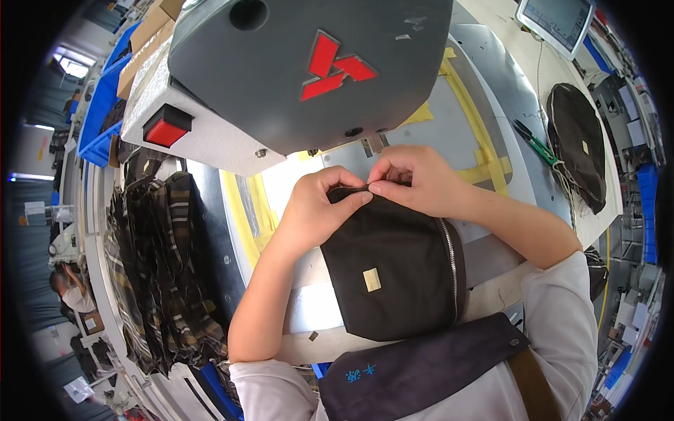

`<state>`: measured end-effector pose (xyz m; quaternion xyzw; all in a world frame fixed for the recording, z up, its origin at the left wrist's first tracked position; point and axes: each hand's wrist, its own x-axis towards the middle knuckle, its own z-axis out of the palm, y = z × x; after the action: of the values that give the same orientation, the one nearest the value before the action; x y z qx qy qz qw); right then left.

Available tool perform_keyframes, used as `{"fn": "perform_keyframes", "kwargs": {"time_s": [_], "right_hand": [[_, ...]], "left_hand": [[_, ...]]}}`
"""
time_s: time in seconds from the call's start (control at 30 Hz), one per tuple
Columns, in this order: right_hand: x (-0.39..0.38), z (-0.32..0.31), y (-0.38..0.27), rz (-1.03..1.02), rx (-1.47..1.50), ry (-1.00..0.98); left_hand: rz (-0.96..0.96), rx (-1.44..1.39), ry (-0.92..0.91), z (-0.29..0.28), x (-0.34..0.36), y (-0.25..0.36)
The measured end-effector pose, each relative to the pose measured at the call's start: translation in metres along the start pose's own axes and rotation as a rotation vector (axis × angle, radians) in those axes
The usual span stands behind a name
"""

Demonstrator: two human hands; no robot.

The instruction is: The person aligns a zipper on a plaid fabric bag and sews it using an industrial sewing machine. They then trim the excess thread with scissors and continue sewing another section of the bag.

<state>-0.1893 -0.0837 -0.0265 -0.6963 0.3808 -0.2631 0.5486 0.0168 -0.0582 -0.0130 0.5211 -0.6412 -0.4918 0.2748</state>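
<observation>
Below the head of a large grey sewing machine (pixel 309 77), a dark brown fabric piece (pixel 400 281) lies on the metal work plate. A zipper (pixel 450 252) runs down its right side, and a small cream patch (pixel 372 279) sits near its middle. My left hand (pixel 316 210) pinches the far edge of the fabric between thumb and forefinger. Close beside it, my right hand (pixel 418 182) pinches the same edge, fingers curled. The fingertips of both hands nearly meet. What lies between them is mostly hidden.
Plaid dark fabric pieces (pixel 165 266) hang in a heap at the left. On the right lie green-handled snips (pixel 537 144) and another dark zippered piece (pixel 577 147). A screen (pixel 557 24) stands at the far right, blue bins (pixel 102 119) at the far left. Yellow tape (pixel 484 126) borders the plate.
</observation>
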Motion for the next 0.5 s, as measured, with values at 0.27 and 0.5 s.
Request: {"fn": "perform_keyframes", "kwargs": {"time_s": [0.27, 0.5], "right_hand": [[-0.002, -0.001, -0.004, 0.037, 0.09, 0.003], [-0.005, -0.005, 0.004, 0.097, 0.164, 0.023]], "left_hand": [[0.016, -0.148, 0.079, 0.003, -0.004, -0.003], [0.023, -0.197, 0.144, 0.005, -0.002, -0.012]]}}
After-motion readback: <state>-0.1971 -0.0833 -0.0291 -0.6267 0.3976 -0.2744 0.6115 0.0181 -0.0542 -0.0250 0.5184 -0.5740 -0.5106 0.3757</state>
